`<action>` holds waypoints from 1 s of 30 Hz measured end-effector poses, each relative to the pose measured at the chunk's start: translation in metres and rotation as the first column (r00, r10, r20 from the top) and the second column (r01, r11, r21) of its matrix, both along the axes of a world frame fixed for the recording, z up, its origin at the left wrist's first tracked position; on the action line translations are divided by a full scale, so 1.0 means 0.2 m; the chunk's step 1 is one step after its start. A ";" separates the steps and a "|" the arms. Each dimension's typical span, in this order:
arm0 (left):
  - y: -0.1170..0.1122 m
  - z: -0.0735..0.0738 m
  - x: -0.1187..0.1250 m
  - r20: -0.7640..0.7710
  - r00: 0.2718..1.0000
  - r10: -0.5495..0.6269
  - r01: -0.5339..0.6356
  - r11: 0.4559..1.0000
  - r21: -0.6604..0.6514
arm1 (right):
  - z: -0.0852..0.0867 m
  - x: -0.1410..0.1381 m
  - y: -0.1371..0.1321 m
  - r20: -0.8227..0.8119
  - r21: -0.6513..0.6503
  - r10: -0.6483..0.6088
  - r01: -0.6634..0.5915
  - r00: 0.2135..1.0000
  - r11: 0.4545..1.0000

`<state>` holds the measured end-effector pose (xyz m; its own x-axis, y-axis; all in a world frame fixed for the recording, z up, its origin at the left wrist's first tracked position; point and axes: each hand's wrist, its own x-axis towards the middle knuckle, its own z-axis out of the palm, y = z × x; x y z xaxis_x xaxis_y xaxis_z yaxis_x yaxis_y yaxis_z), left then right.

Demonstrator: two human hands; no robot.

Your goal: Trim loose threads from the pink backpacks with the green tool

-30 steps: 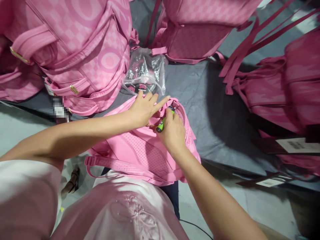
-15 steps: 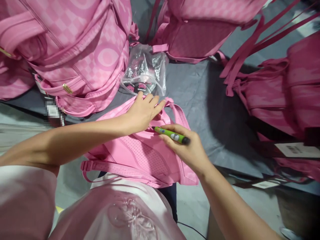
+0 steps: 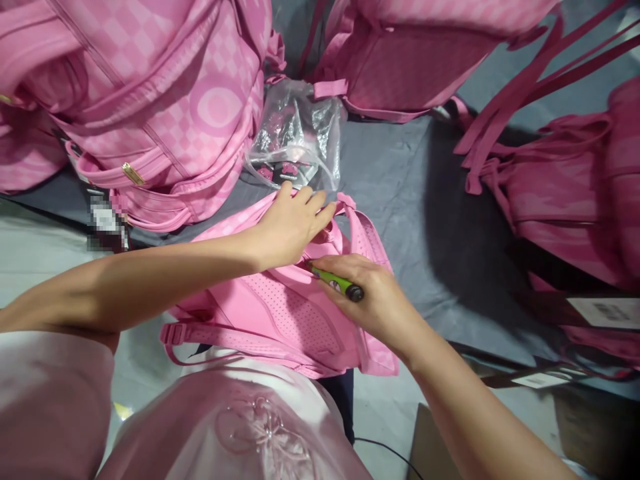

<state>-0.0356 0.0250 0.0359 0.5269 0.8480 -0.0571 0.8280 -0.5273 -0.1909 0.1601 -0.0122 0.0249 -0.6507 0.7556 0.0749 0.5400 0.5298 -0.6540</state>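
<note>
A light pink backpack [image 3: 285, 313] lies back-side up on the grey table in front of me, its mesh padding facing me. My left hand [image 3: 290, 223] lies flat on its upper part, fingers stretched out and together. My right hand [image 3: 373, 300] grips a green pen-like tool [image 3: 336, 283] with a black end, its tip pointing at the backpack's top seam just below my left hand.
A large checkered pink backpack [image 3: 150, 100] stands at the back left, a clear plastic bag [image 3: 297, 137] with small pink parts behind my left hand. More pink bags [image 3: 415, 60] sit at the back and right [image 3: 570, 193]. A grey cloth [image 3: 400, 193] covers the table.
My right hand turned the green tool from upright to lying flat and drew it down-right, then brought its tip back to the seam. My left hand stayed on the backpack.
</note>
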 end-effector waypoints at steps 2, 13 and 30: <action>0.00 0.00 0.00 -0.003 1.000 0.007 -0.007 1.000 -0.001 | -0.01 -0.02 -0.02 0.062 0.080 0.002 -0.007 0.998 0.997; 0.00 0.01 0.01 0.005 1.000 0.001 -0.001 0.999 -0.049 | -0.04 -0.05 -0.03 0.029 0.163 -0.014 0.009 0.999 0.987; 0.01 0.01 -0.01 0.044 0.999 0.002 0.000 0.999 -0.048 | 0.02 -0.11 -0.07 0.125 0.124 -0.155 0.140 0.980 0.982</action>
